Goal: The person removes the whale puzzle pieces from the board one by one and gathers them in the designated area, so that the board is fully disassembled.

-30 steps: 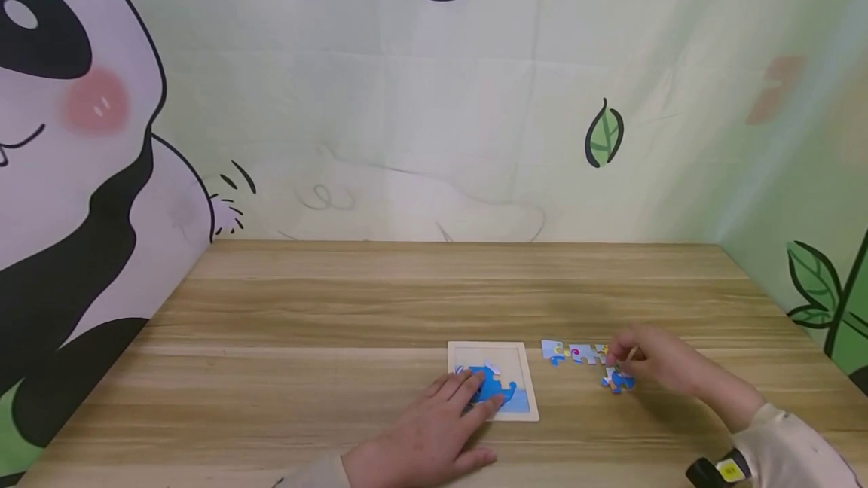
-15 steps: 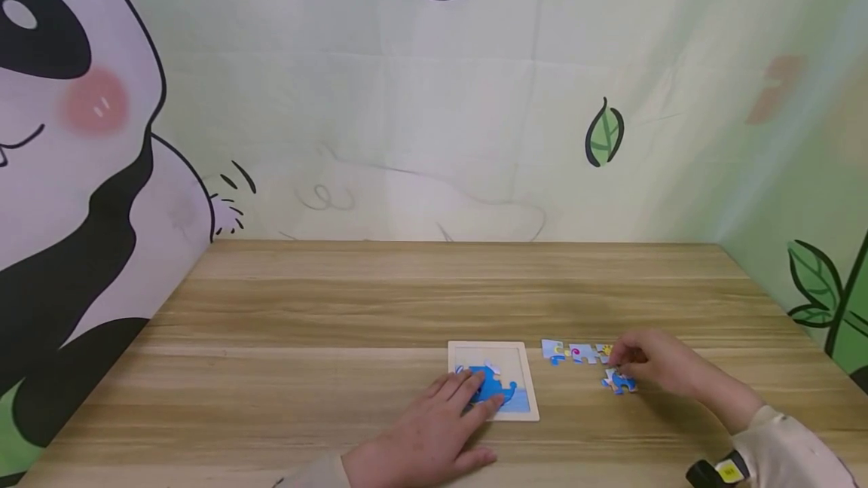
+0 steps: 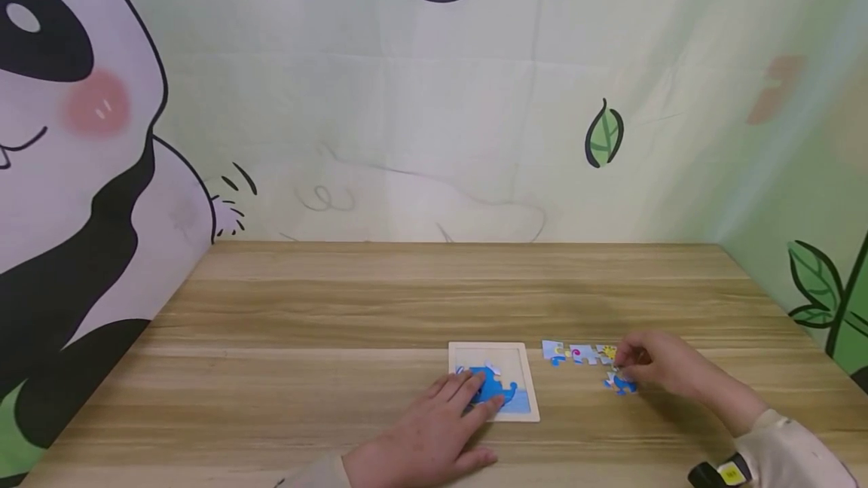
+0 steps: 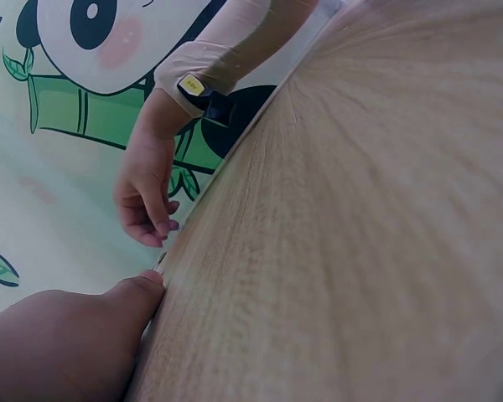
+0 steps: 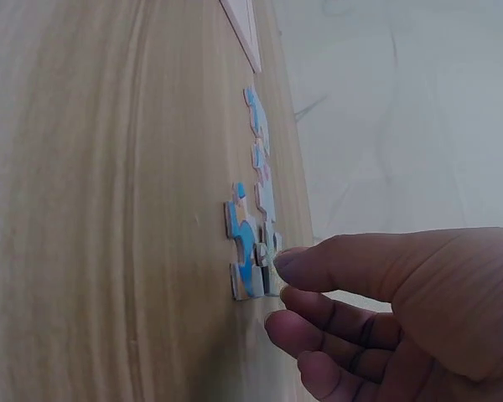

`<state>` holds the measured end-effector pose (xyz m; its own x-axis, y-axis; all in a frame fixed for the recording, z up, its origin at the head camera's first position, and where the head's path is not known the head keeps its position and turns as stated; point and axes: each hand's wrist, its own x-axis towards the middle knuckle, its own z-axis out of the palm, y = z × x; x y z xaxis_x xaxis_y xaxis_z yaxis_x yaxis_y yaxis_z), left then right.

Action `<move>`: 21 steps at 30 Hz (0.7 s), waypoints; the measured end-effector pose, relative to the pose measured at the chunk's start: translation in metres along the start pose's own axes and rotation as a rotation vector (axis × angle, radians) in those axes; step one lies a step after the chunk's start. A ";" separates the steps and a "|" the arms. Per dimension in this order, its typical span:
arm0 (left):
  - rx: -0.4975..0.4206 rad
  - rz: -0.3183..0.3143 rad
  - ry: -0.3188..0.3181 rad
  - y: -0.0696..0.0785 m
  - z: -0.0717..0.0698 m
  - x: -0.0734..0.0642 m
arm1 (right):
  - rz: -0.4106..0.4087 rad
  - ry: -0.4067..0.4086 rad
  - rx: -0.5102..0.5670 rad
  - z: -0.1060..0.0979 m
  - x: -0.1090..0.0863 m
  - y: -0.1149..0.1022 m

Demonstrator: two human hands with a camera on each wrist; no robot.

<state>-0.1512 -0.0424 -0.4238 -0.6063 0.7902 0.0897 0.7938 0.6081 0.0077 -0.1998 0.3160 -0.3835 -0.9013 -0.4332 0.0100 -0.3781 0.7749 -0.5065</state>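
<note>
My left hand lies flat with spread fingers on a wooden puzzle tray, covering part of the blue picture pieces inside it. To the right, my right hand has bent fingers, with thumb and fingertips right at a blue puzzle piece. Just behind that piece is one with a yellow pattern. In the right wrist view my right thumb overlaps the nearest puzzle pieces; I cannot tell whether a piece is pinched. The left wrist view has my right hand beyond my left thumb.
More loose puzzle pieces, one pale blue and one with a pink swirl, lie in a row between tray and right hand. The wood-grain table meets a wall hanging with printed leaves and a panda.
My right hand has shifted slightly to the right, uncovering more of the yellow-patterned piece, and its thumb now overlaps the blue piece more. The left hand stays on the tray.
</note>
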 end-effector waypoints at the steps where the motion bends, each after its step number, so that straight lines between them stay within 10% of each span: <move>1: 0.004 0.001 0.001 0.000 0.000 0.000 | 0.001 0.006 -0.001 0.000 0.000 0.000; 21: -0.013 -0.015 0.016 0.001 -0.001 0.000 | 0.013 0.070 -0.044 0.001 0.014 -0.042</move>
<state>-0.1501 -0.0420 -0.4228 -0.6174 0.7795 0.1056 0.7852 0.6189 0.0224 -0.1963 0.2775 -0.3629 -0.9182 -0.3908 0.0650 -0.3739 0.8006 -0.4682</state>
